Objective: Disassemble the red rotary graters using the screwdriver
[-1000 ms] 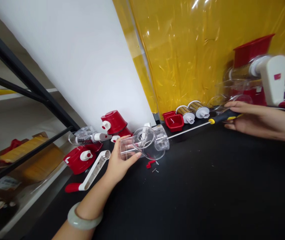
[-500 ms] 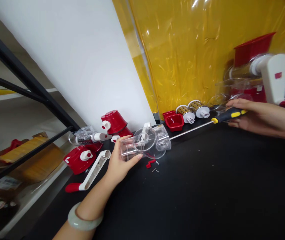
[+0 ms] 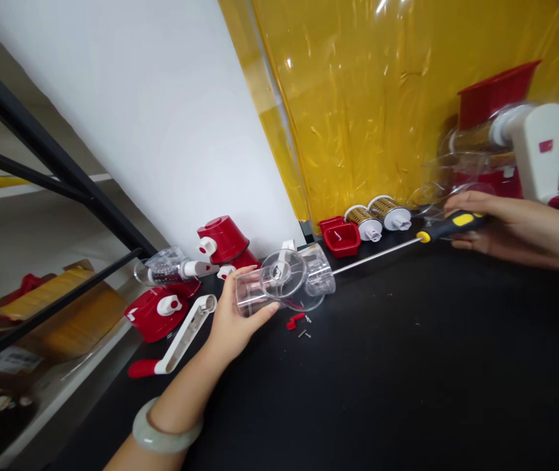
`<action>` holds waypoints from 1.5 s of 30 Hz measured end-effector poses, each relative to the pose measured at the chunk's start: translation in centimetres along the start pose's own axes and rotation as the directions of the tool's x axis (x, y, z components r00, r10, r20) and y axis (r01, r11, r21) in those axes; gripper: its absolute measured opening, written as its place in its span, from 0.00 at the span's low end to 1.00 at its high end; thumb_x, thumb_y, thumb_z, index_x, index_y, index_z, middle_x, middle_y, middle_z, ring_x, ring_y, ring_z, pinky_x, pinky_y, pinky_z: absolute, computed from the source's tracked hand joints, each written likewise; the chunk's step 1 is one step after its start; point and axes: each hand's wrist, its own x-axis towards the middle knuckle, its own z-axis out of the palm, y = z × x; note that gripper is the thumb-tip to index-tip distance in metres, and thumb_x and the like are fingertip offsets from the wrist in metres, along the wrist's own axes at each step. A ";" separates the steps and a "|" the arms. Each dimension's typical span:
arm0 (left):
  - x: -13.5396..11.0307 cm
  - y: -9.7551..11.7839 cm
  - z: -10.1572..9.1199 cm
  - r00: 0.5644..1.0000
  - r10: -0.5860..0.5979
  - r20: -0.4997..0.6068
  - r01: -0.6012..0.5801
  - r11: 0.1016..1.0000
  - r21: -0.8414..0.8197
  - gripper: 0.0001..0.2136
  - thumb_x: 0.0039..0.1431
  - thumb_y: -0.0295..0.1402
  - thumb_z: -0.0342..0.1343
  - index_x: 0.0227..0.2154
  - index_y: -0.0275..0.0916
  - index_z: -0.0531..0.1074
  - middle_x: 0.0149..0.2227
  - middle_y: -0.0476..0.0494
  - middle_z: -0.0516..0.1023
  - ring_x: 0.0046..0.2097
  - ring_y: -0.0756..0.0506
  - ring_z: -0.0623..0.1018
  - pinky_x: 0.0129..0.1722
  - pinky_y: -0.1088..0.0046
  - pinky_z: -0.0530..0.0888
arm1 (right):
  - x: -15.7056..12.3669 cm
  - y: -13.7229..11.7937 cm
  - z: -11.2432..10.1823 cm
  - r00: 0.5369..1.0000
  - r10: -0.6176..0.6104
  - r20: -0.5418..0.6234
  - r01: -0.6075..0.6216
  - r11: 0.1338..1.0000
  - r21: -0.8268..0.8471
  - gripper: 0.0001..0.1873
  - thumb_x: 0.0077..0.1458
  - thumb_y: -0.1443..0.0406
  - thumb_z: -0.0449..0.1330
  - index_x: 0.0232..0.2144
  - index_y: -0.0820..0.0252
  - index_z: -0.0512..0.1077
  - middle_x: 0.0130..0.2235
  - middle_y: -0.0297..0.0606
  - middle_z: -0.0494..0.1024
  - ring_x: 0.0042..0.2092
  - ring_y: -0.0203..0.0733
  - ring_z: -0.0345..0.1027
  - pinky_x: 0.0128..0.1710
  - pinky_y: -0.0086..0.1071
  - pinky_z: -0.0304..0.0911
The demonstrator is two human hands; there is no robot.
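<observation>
My left hand (image 3: 240, 320) is wrapped round one end of a clear plastic grater housing (image 3: 318, 275), which lies tilted just over the black table. On the right, my right hand (image 3: 485, 219) grips the black and yellow handle of a screwdriver (image 3: 382, 253). Its long shaft points left, and the tip meets the near end of the housing; whether it sits on a screw is hidden. Below the housing lie a small red plastic piece (image 3: 295, 320) and several small screws (image 3: 304, 333).
A white crank with a red handle (image 3: 186, 337) and red grater bases (image 3: 159, 311) stand at the left. Behind are a red pusher cup (image 3: 342, 239) and drum graters (image 3: 389, 212). An assembled grater (image 3: 537, 150) stands at the right, before a yellow curtain (image 3: 357, 98).
The screwdriver handle has turned a little within my right hand, its yellow patches showing differently. My left hand and the clear housing stay nearly where they were.
</observation>
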 end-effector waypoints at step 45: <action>-0.3 -0.5 -1.0 0.975 0.137 -0.173 -0.121 0.988 0.098 0.34 0.43 0.36 0.71 0.52 0.43 0.62 0.54 0.38 0.70 0.53 0.38 0.75 0.53 0.59 0.73 | 0.1 0.9 0.4 0.987 0.154 0.046 -0.155 0.988 0.024 0.27 0.62 0.43 0.47 0.33 0.55 0.73 0.23 0.39 0.72 0.22 0.37 0.64 0.19 0.27 0.64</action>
